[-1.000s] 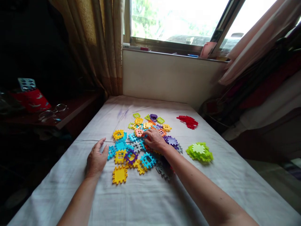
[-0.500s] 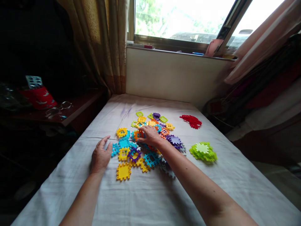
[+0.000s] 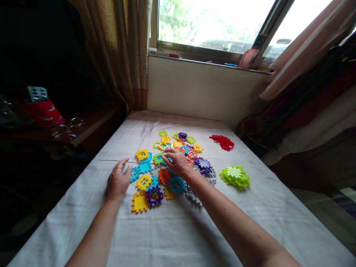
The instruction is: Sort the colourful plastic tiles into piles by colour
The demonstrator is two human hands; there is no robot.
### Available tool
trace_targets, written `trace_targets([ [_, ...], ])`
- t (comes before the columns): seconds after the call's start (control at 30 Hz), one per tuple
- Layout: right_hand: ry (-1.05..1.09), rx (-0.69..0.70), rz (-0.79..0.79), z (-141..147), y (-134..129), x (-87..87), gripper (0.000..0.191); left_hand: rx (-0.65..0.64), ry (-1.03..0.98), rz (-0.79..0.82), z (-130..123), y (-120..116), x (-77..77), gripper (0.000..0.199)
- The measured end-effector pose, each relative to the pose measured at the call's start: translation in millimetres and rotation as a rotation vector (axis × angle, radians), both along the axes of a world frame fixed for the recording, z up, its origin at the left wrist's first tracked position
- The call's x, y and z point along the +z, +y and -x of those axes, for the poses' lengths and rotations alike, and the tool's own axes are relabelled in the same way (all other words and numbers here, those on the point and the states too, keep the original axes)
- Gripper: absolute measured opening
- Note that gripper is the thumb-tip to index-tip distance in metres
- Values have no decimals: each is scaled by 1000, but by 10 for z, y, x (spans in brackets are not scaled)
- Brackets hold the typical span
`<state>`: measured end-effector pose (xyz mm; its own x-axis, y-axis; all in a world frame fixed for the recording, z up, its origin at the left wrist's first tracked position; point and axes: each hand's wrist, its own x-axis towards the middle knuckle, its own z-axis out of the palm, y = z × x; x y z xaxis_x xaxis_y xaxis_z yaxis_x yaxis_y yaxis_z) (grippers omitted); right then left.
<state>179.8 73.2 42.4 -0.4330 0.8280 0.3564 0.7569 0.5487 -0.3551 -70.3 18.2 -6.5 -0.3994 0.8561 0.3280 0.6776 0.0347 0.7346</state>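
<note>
Interlocking plastic tiles in several colours lie in a loose heap on a pale sheet. Over the middle of the heap is my right hand (image 3: 176, 162), its fingers bent close to a green tile (image 3: 158, 158); what they hold, if anything, is hidden. My left hand (image 3: 119, 180) rests on the sheet at the heap's left side, fingers apart and holding nothing, beside blue tiles (image 3: 144, 166). An orange tile (image 3: 164, 175) lies below my right hand. Nearer me are a purple frame tile (image 3: 154, 196) and a yellow tile (image 3: 139, 202).
On the right of the sheet (image 3: 172, 237) lie a green pile (image 3: 235, 176) and, farther back, a red pile (image 3: 221, 142). A dark side table (image 3: 91, 124) at left holds glasses (image 3: 68, 126) and a red container (image 3: 44, 112). A window is behind.
An orange tile that was by my right fingers now lies nearer me. The purple frame tile and nearby yellow tiles have shifted toward me. A green tile shows by my right fingertips.
</note>
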Motion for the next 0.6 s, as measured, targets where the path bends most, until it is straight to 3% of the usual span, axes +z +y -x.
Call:
trace_targets([
  [0.1, -103, -73, 73, 52, 136, 42, 28, 9, 0, 1, 0, 0, 5, 38],
  [0.2, -265, -31, 109, 104, 223, 81, 46, 10, 2, 12, -2, 0, 14, 38],
  [0.33, -335, -12, 120, 161, 204, 98, 44, 17, 8, 15, -5, 4, 17, 38],
  [0.43, -288, -63, 95, 210, 131, 77, 44, 33, 11, 20, -4, 10, 9, 37],
  [0.53, -133, -138, 110, 183, 62, 55, 24, 35, 7, 18, -3, 16, 4, 37],
  [0.6, 36, -214, 123, 20, 18, 61, 16, 36, 5, 14, -4, 19, 8, 37],
])
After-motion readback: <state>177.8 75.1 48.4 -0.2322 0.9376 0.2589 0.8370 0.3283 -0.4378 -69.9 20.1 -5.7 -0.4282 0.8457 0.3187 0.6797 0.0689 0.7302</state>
